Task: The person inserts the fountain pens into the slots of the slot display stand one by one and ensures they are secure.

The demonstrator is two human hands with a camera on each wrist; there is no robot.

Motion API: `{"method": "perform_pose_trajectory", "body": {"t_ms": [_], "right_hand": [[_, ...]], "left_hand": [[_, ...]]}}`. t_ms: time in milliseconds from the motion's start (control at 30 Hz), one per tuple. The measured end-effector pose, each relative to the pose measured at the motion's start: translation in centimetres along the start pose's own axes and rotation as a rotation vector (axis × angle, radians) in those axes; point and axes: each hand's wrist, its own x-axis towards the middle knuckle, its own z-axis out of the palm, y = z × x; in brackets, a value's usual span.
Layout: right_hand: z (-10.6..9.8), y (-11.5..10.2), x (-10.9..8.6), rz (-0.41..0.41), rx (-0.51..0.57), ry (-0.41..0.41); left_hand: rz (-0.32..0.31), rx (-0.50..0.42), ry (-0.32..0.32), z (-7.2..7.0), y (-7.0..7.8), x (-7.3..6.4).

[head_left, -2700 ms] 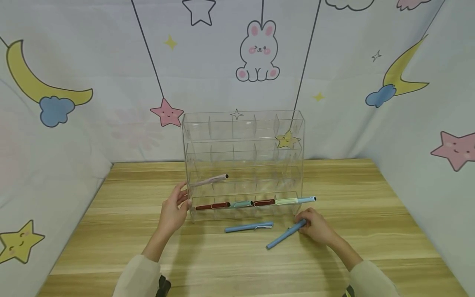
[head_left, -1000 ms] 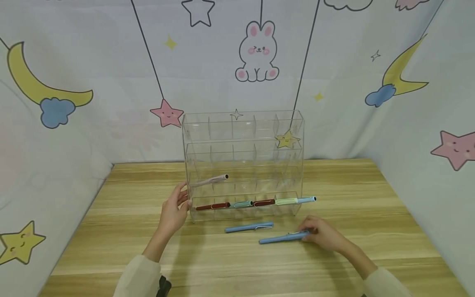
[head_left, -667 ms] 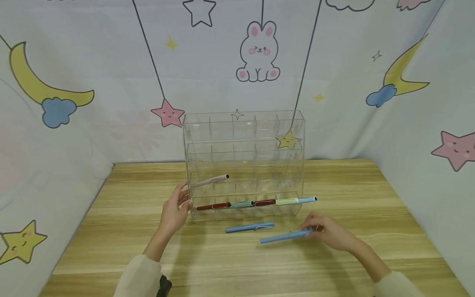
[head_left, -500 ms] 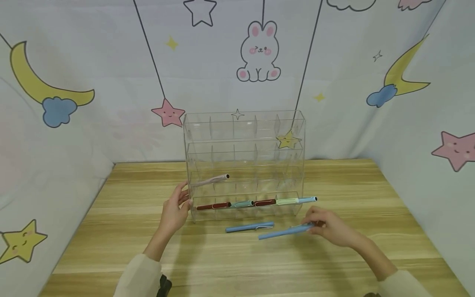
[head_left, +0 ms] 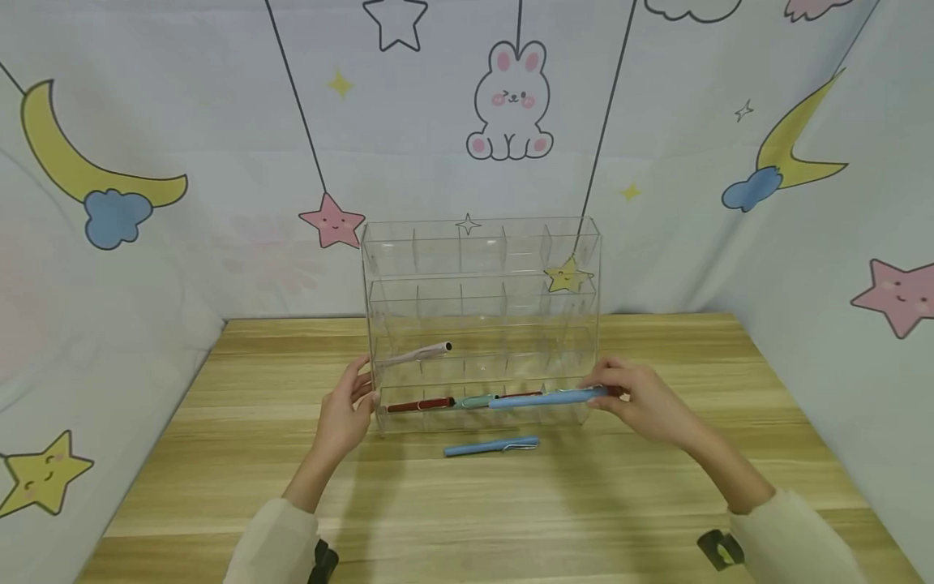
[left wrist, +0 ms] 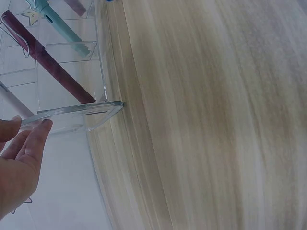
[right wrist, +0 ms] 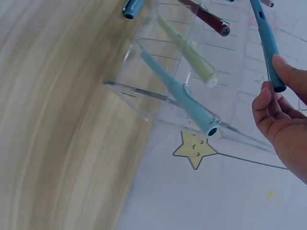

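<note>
My left hand grips the left side panel of a clear acrylic pen rack, thumb on one face and fingers on the other. With thumb and fingertips my right hand pinches a blue pen by its capped end. That pen is held nearly level across the rack's bottom row, its free end pointing left. The bottom row holds a dark red pen, a teal pen, a second dark red pen, a light green pen and a light blue pen. In the head view the held pen partly covers these right-hand ones.
A pale pink pen leans in the leftmost slot one row up. Another blue pen lies on the wooden table in front of the rack. A white printed curtain hangs close behind it.
My right hand has turned the blue pen closer to level, then raised it from near the table up to the bottom row. My left hand has stayed on the rack's side.
</note>
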Motion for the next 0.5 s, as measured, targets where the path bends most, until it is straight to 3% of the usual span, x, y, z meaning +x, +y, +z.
{"method": "perform_pose_trajectory", "body": {"t_ms": [500], "right_hand": [[1.3,-1.6,5.1,0.141,-0.102,0.131]], "left_hand": [[-0.003,-0.013,0.000,0.1,-0.1,0.1]]}}
